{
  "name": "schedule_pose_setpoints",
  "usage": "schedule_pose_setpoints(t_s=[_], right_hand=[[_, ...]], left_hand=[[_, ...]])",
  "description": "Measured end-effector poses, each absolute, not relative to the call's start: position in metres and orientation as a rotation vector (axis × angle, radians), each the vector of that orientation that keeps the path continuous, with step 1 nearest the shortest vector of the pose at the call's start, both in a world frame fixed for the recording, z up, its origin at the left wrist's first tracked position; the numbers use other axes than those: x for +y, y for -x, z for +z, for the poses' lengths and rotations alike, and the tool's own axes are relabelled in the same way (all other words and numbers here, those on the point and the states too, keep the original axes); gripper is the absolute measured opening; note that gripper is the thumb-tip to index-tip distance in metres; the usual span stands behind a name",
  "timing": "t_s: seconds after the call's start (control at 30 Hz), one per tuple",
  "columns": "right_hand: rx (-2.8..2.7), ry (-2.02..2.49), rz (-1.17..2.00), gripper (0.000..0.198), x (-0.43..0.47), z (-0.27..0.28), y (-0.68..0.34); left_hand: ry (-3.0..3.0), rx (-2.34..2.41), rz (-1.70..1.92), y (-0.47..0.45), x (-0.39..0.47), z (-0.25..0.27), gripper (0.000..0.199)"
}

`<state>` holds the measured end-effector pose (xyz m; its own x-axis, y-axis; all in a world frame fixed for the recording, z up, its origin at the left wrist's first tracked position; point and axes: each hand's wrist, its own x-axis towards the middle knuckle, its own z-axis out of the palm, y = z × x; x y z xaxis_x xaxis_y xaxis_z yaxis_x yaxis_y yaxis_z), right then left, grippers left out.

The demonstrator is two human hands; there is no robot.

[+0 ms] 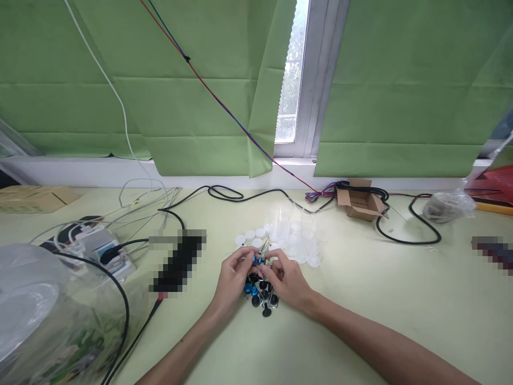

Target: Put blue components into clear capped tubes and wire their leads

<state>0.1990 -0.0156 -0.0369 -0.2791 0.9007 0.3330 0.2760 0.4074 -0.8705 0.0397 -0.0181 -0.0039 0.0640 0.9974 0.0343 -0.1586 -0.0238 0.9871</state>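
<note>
Blue metallic part (257,260), long axis approx 9-to-3 o'clock, sits 12 o'clock of black pcs (264,294), L hand (234,270) pinching its 9 o'clock end, R hand (286,275) curled at 3, can't tell if gripping.

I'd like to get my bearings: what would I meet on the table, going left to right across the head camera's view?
Yellowish carton, black plug, left hand, right hand, open box, clear bag.
</note>
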Motion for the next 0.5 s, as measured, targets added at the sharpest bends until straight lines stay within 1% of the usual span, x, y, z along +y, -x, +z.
schedule_pose_setpoints(t_s=[0.27,0.43,0.5], right_hand=[[-1.772,1.047,0.826,0.018,-0.0132,-0.0414,-0.1983],[-1.772,1.055,0.768,0.037,-0.0110,-0.0430,-0.1980],[-1.760,1.058,0.750,0.039,-0.0112,-0.0424,-0.1983]], left_hand=[[-1.174,1.049,1.232,-0.0404,-0.0178,-0.0037,0.025],[-1.193,1.049,1.215,-0.0414,-0.0176,-0.0046,0.025],[-1.189,1.047,1.212,-0.0414,-0.0177,-0.0053,0.025]])
